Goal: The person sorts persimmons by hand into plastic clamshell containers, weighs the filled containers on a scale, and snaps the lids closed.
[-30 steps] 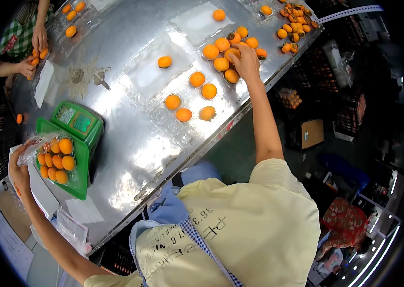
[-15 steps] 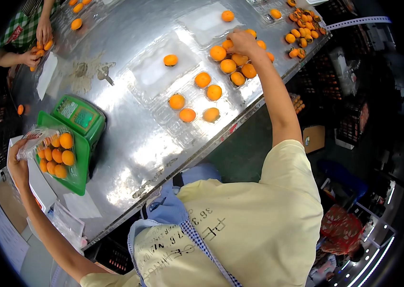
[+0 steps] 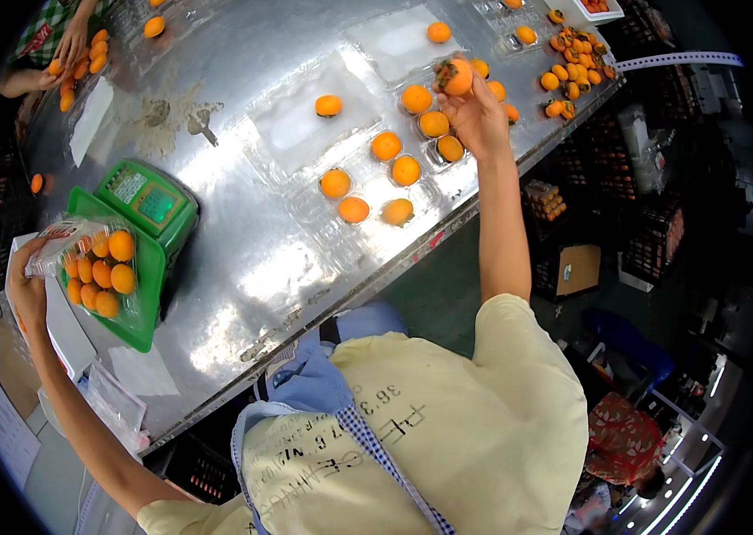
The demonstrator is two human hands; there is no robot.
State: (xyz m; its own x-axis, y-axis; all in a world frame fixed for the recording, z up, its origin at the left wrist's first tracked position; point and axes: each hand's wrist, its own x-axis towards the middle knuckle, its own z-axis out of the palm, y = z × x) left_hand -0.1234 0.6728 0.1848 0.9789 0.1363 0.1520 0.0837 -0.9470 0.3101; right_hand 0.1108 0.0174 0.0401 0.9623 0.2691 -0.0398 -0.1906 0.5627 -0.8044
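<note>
My left hand [image 3: 27, 276] grips the edge of a clear plastic box [image 3: 51, 254] of several orange persimmons [image 3: 101, 273], which rests on the green scale [image 3: 147, 308]. Its fingers are closed on the plastic. Over the upper right of the metal table, my right hand [image 3: 481, 114] holds up one persimmon [image 3: 456, 78], its leafy end turned to the left. Just below it is a tray with several persimmons [image 3: 433, 124], partly hidden by the hand. To the left, another clear tray [image 3: 301, 218] holds several persimmons [image 3: 385, 145].
A loose pile of persimmons [image 3: 578, 64] lies at the table's far right corner. Clear trays [image 3: 292, 98] lie along the table [image 3: 243, 236]. At the upper left, another person's hands [image 3: 72, 43] handle persimmons. Dark crates [image 3: 657, 241] stand on the floor at right.
My right hand has lifted a persimmon off the tray and turned it up toward the camera. My left hand stays on the box at the scale. The other person's hands have shifted slightly.
</note>
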